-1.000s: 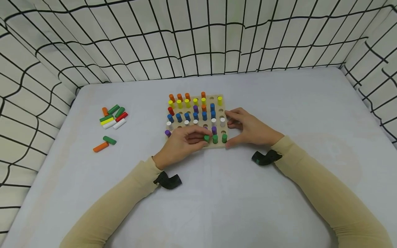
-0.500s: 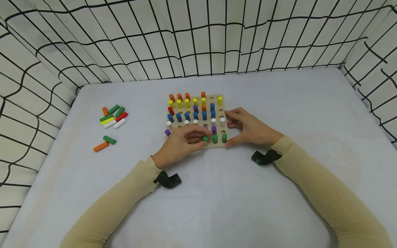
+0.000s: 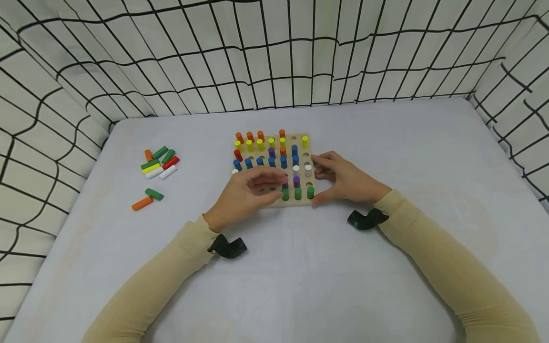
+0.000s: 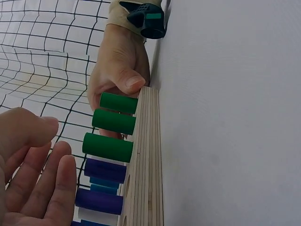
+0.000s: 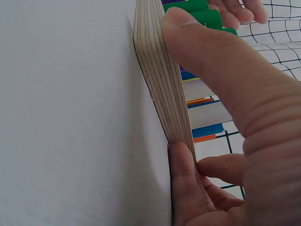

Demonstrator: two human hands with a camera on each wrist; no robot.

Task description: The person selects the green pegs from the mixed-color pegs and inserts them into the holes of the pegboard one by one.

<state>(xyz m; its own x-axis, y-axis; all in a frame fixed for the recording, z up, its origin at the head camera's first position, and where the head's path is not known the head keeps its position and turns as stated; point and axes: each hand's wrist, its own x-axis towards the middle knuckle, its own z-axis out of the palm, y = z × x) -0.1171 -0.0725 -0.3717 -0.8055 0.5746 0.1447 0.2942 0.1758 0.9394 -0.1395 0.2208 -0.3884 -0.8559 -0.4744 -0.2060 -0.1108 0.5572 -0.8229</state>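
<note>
A wooden pegboard (image 3: 291, 203) full of coloured pegs lies on the table. My left hand (image 3: 246, 193) hovers over its front left part, fingers and thumb spread apart with nothing between them. Just beyond the fingertips, a green peg (image 3: 285, 194) stands in the front row beside two more green ones; the left wrist view shows all three, the nearest peg (image 4: 108, 147) apart from the hand. At the board's right side my right hand (image 3: 343, 178) holds the edge. Its thumb (image 5: 188, 35) presses near the front corner, while the fingers lie against the side. Several pegs are hidden behind the left hand.
Left of the board lies a loose pile of pegs, including a red peg (image 3: 171, 163) and a yellow peg (image 3: 151, 168). Nearer the front are an orange peg (image 3: 142, 203) and a green peg (image 3: 154, 194). Black wire mesh (image 3: 291, 59) borders the white table.
My left hand has let go of the green peg, which stays upright in the front row, and has opened and drawn slightly left. The right hand stays at the board's edge.
</note>
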